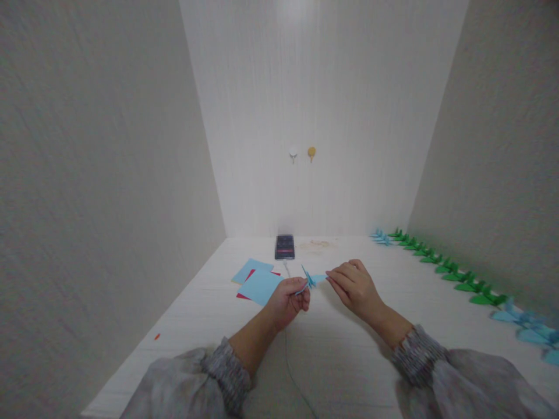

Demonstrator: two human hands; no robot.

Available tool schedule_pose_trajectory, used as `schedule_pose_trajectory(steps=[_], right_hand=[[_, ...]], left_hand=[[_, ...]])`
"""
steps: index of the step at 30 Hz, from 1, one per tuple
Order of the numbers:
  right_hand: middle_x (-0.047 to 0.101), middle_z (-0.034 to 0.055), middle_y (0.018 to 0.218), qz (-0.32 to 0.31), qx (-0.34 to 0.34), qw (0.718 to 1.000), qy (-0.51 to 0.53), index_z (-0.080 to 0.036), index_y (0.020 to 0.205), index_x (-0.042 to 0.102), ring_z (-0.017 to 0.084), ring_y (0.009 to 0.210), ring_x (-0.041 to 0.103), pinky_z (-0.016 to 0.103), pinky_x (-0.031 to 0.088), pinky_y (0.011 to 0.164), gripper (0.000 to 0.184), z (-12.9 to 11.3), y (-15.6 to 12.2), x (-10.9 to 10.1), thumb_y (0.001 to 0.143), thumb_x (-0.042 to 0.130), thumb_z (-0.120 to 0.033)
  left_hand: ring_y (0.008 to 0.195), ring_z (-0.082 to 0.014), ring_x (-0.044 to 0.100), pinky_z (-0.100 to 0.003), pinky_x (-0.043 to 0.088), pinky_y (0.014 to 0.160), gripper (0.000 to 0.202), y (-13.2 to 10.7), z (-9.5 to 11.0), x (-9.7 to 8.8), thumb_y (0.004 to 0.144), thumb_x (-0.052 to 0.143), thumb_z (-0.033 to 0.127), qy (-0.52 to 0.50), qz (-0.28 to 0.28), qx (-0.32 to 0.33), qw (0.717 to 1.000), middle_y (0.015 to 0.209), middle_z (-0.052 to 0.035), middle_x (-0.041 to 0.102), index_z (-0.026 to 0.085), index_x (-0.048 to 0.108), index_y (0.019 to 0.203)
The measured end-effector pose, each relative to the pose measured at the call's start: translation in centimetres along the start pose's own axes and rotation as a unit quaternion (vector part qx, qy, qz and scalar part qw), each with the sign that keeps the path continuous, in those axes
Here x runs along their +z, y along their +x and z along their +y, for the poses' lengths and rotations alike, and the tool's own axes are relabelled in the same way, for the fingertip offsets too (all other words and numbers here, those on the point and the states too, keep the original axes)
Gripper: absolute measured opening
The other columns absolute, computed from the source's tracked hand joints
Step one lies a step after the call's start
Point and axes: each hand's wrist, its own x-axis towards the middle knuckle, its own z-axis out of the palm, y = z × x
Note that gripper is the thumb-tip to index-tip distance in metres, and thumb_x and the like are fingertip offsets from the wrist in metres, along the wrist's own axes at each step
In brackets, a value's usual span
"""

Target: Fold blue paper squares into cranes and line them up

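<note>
A light blue origami crane (311,280) is held up between my two hands, above the white table. My left hand (289,299) pinches one end of it, fingers curled and thumb on top. At the opposite end, my right hand (353,286) grips a pale blue tip between thumb and fingertips. A thin folded point sticks up from the crane's middle. The fingers cover both outer ends of the paper. Just left of my left hand lie square paper sheets (261,285), light blue over red.
Folded green cranes (446,267) line the table's right side, with light blue cranes (526,325) nearer me and more at the far end. A phone (285,247) with a cable (292,372) stands at the back. An orange scrap (157,336) lies left. Walls enclose the table (196,326).
</note>
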Motion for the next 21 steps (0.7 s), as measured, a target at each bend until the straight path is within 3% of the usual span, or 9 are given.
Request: schedule_pose_trajectory(steps=[13, 21], right_hand=[[0.055, 0.0043, 0.068, 0.003, 0.037, 0.994, 0.099, -0.018, 0.076, 0.058, 0.015, 0.068, 0.048, 0.032, 0.036, 0.063, 0.009, -0.26, 0.16, 0.07, 0.075, 0.049, -0.019], [0.057, 0.0054, 0.077, 0.004, 0.024, 0.995, 0.093, -0.019, 0.097, 0.054, 0.017, 0.072, 0.05, 0.033, 0.036, 0.065, 0.024, -0.26, 0.17, -0.27, 0.073, 0.051, -0.022]], left_hand=[[0.034, -0.0073, 0.047, -0.018, 0.033, 0.037, 0.021, -0.06, 0.03, -0.05, 0.067, 0.054, 0.027, 0.031, -0.012, -0.006, 0.999, 0.045, 0.0001, 0.052, 0.01, 0.048, 0.056], [0.034, -0.0073, 0.046, -0.018, 0.031, 0.037, 0.021, -0.13, 0.11, 0.03, 0.067, 0.054, 0.027, 0.039, -0.005, 0.004, 0.999, 0.044, 0.0009, 0.052, 0.011, 0.047, 0.056]])
